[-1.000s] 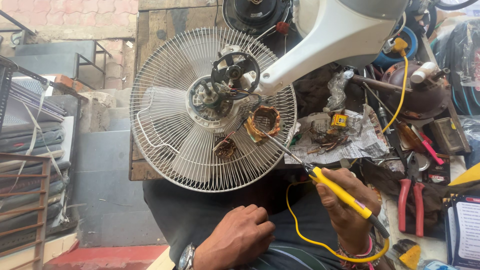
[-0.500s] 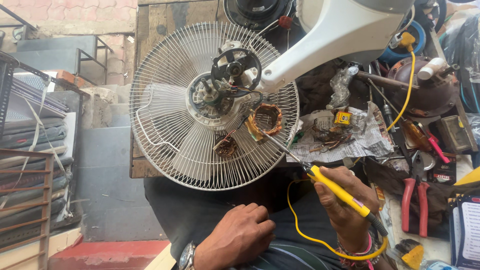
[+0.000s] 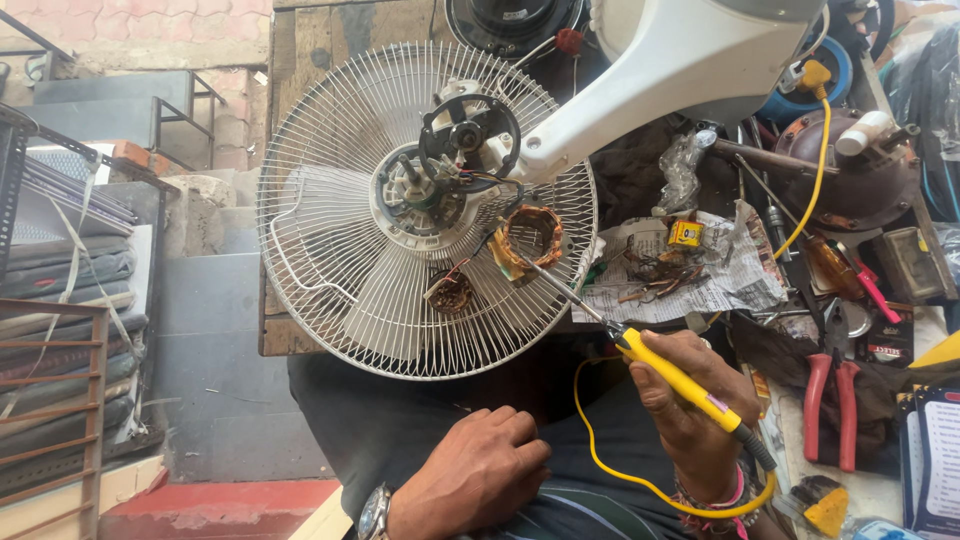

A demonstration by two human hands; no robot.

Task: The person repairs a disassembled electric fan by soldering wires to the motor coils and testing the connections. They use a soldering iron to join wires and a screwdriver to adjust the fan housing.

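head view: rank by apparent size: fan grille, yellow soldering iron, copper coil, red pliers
1. fan grille, largest by far.
2. yellow soldering iron in the right hand.
3. red pliers, somewhat shorter than the iron.
4. copper coil, smallest, though it lies farther from the camera.

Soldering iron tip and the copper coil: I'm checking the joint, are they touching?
Touching. The head view shows the soldering iron, held in the right hand, with its metal tip ending right on the edge of the copper coil; no gap shows.
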